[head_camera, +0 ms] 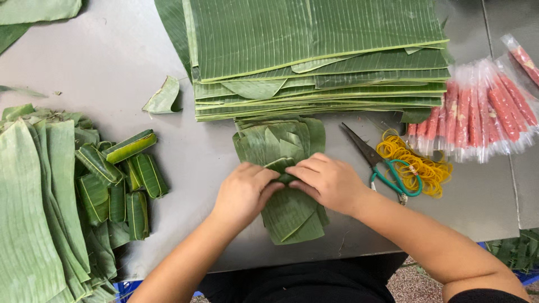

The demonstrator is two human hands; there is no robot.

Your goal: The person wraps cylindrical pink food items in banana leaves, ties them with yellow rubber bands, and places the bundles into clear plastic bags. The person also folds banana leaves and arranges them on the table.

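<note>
Fingers of both hands are closed together over the middle of a small stack of banana leaf pieces (283, 185), which lies flat on the grey table (112, 62) directly in front of the person. The left hand (244, 191) is curled, knuckles up, its fingertips pinched onto a folded leaf edge; the right hand (328, 180) is laid palm down beside it, fingers bent inward so that the two grips meet and touch. What is pinched between the fingertips is hidden by the fingers themselves, and whether anything is wrapped inside the fold cannot be told. Both forearms are angled in from the lower edge of the view, and the right elbow is cut off there.

Just right of the right hand, green-handled scissors (382, 165) are seen lying on a loose heap of yellow rubber bands (412, 163). Farther right, a row of red sausages in clear wrappers (483, 112) is spread out, partly cut off by the frame. Beyond the grip, a tall stack of large cut banana leaves (320, 56) is piled, its far end out of view. Well to the left of the left hand, several finished leaf-wrapped bundles (126, 179) are heaped against long leaf strips (33, 213), with a torn leaf scrap (164, 96) lying apart.
</note>
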